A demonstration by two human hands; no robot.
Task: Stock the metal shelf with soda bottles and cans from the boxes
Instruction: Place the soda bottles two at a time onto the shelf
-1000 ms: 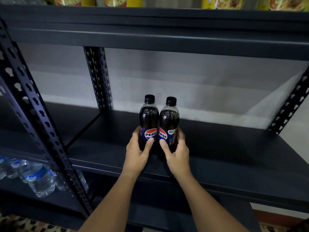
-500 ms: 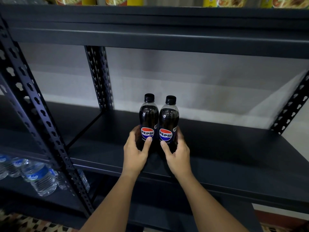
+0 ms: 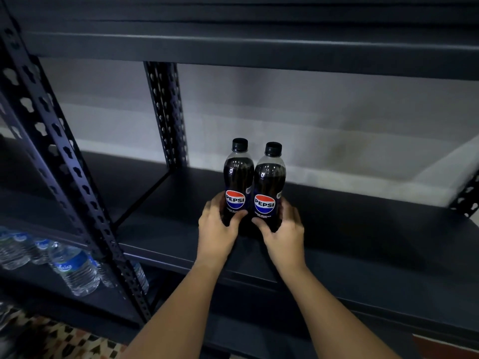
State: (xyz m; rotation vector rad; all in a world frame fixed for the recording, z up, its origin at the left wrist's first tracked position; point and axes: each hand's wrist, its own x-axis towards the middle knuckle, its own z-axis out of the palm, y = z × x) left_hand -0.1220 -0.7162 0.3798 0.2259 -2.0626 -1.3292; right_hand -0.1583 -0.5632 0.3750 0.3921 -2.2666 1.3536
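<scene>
Left hand [image 3: 216, 230] gripping left bottle [image 3: 238, 182], right hand [image 3: 283, 233] gripping right bottle [image 3: 269, 187]

Both forearms reaching forward, left hand [image 3: 217, 230] and right hand [image 3: 283, 232] side by side, fingers curled

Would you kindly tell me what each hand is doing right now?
Left hand: closed around the left Pepsi bottle, which stands on the shelf.
Right hand: closed around the right Pepsi bottle, also upright.
</scene>
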